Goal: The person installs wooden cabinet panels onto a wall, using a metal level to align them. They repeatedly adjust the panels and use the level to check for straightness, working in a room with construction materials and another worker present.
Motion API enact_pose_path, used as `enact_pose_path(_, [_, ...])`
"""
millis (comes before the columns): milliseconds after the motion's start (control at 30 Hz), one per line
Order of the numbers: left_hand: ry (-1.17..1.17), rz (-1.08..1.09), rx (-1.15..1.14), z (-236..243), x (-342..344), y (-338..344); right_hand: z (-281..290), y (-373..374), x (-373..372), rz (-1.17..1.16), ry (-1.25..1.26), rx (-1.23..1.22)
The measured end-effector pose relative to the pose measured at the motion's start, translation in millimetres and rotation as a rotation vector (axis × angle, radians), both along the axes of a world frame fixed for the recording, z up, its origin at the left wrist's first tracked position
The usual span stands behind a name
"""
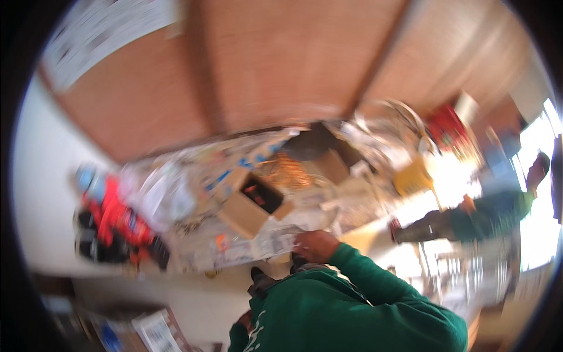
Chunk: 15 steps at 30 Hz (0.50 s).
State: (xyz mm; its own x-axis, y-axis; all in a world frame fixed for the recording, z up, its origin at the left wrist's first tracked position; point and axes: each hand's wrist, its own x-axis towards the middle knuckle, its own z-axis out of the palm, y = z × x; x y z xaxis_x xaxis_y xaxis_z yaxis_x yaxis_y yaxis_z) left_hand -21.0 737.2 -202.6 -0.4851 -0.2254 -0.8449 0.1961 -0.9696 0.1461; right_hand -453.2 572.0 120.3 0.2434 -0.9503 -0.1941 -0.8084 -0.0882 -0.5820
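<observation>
My right hand (316,245) is at the near edge of a cluttered bench (275,242), its fingers smeared by motion; whether anything is in them does not show. Low beside my body, my left hand (245,320) is mostly hidden by the green sleeve. Just beyond my right hand stands an open cardboard box (237,214) with a dark inside and something small and red in it. Behind the box lies a coil of copper-coloured wire (287,171).
Red and black gear (126,226) and clear plastic bags (167,196) lie at the bench's left end. A dark open carton (331,164), a yellow container (413,176) and a red container (448,126) are toward the right. Another person (489,214) stands at the right.
</observation>
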Motion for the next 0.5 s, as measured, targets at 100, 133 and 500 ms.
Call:
enact_pose_path(100, [-0.456,-0.763,-0.35,9.6,36.7,-55.5,15.1,32.8,5.0,-0.215,-0.076,0.053])
enact_pose_path(133, [-0.568,-1.013,-0.488,9.6,53.0,-69.1,29.5,41.7,10.8,-0.265,-0.132,0.102])
enact_pose_path(500, [-0.404,-0.99,-0.123,-13.3,80.7,-298.2,7.1,185.8,49.9,-0.902,-0.044,0.218])
